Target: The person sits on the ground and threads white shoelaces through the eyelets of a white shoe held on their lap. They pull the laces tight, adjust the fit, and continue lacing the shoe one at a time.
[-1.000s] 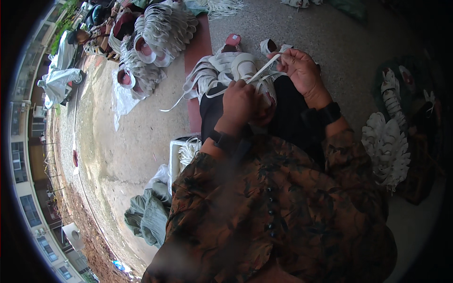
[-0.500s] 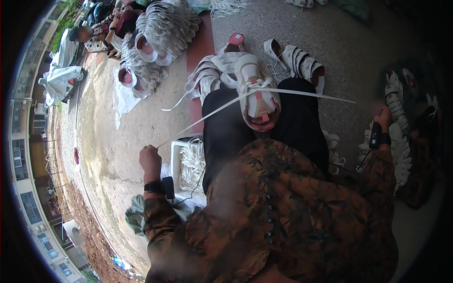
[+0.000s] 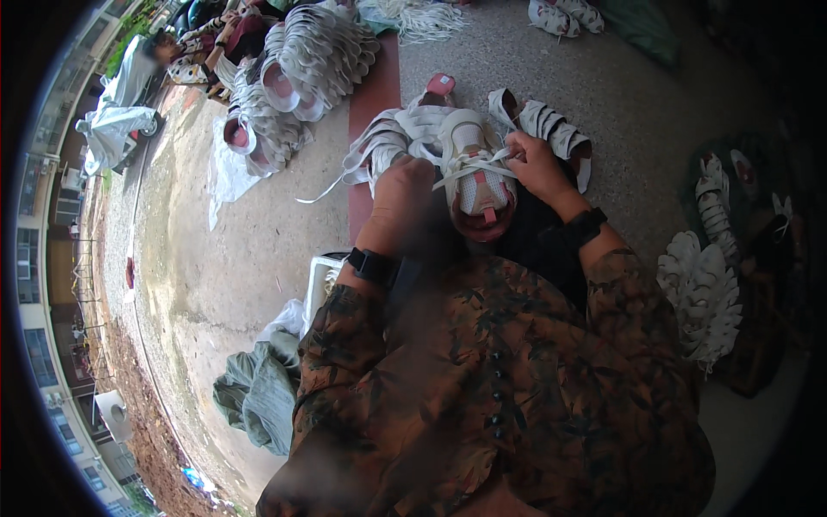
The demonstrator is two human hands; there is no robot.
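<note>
A white shoe upper (image 3: 469,136) with beige and pink parts rests across my dark-trousered knees, its pink-lined opening toward me. A flat white shoelace (image 3: 465,164) crosses its eyelets. On the shoe's left side my left hand (image 3: 403,191) is closed, with the lace running into it. At the right side, my right hand (image 3: 536,164) pinches the lace between thumb and fingers, close to the eyelets. More white uppers (image 3: 386,142) lie beyond my left hand, with a loose lace trailing from them. Beyond my right hand is a row of nested uppers (image 3: 551,125).
Large stacks of uppers (image 3: 314,56) stand at the far left, near another seated person (image 3: 207,56). A white box (image 3: 315,289) and green cloth (image 3: 263,392) sit left of me. More uppers (image 3: 702,289) are piled on the right. Loose laces (image 3: 418,19) lie at the far edge.
Both hands have come inward from wide out at the sides to the shoe. The lace, stretched far left and right before, is now gathered short over the shoe. My right hand now grips it.
</note>
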